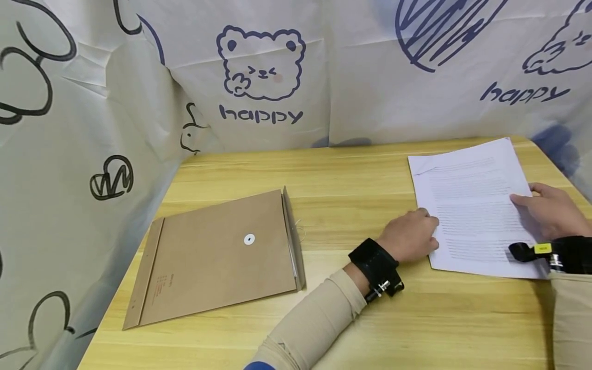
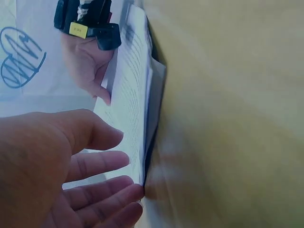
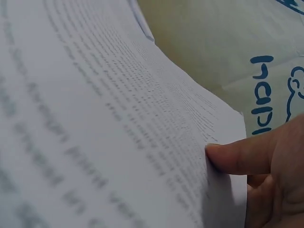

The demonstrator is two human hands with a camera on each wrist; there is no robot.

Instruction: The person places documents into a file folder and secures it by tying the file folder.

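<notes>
A stack of printed paper sheets lies at the right of the table, its edges slightly uneven. My right hand pinches the right edge of the stack. In the right wrist view the thumb lies on the printed face and the other fingers go behind the sheets. At the opposite edge is my left hand. The left wrist view shows its fingers loosely extended and spread, fingertips right at the paper's edge, with nothing pinched between thumb and fingers.
On the left of the wooden table lies a brown paper document folder with a white round button. Its flap stands partly raised on the right side, a thin string beside it. A white cloth with drawings hangs behind.
</notes>
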